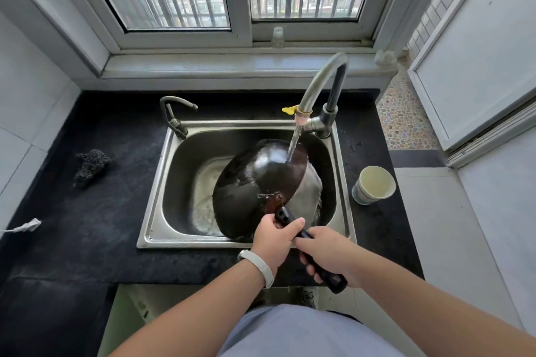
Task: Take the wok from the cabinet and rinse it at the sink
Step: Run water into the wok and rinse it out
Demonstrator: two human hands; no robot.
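Gripping the long black handle (311, 255) with both hands, the person holds the wok (255, 182) tilted inside the sink (156, 197). Nearest the sink's front rim, the right hand (327, 252) has its grip closed round the handle's outer end, fingers wrapped underneath. Just ahead of it, over the front rim, the left hand (275, 238) has its grip closed round the handle close to the wok, thumb lying across the top; a white band (258, 265) circles that wrist. The wok leans on its edge in the basin, its dark wet inside facing left and its paler underside toward the sink's right wall. A stream of water (294, 142) from the tall faucet (322, 87) at the sink's back right corner strikes the wok's upper rim. A smaller tap (174, 113) stands at the back left corner. On the dark surface (87, 226), a cup (374, 184) sits right of the sink and a dark scrubber (91, 164) lies well to its left.
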